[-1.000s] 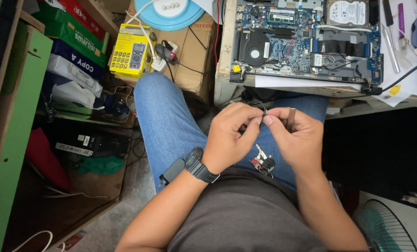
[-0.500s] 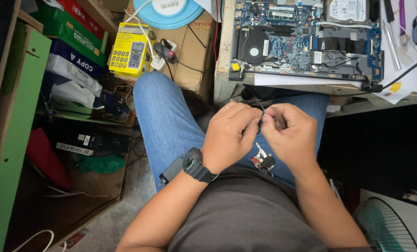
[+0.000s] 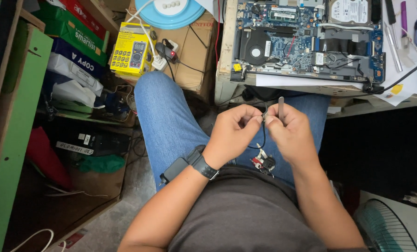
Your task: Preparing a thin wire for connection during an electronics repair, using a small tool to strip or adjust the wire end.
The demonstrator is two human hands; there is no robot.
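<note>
A person sits with both hands raised over their lap, which is clad in blue denim jeans (image 3: 171,121). The left hand (image 3: 234,130) is curled, with thumb and forefinger pinched on the end of a thin black wire (image 3: 263,133) that hangs in a loop between the hands. The right hand (image 3: 290,133) is clenched around a slim grey metal tool (image 3: 281,106), whose tip stands up above the knuckles just beside the pinched wire end. The wire runs down to a small red, white and black connector (image 3: 263,162) resting on the right thigh, against the hem of a dark grey shirt (image 3: 245,214). A black wristwatch (image 3: 203,162) circles the left wrist. Just beyond the hands, on a pale wooden desk (image 3: 224,56), lies an opened laptop base (image 3: 306,42) serving as a shallow tray: inside it are a blue circuit board, a round black cooling fan at its left and a silver hard drive at its upper right. Left of the desk stands a brown cardboard box (image 3: 194,51) with a round light-blue and white device (image 3: 171,10) on top, and a yellow handheld multimeter (image 3: 131,50) beside it. At far left, a green-edged wooden shelf (image 3: 26,93) holds stacked paper reams in green, red and blue wrappers. A teal fan grille (image 3: 385,228) shows at lower right.
</note>
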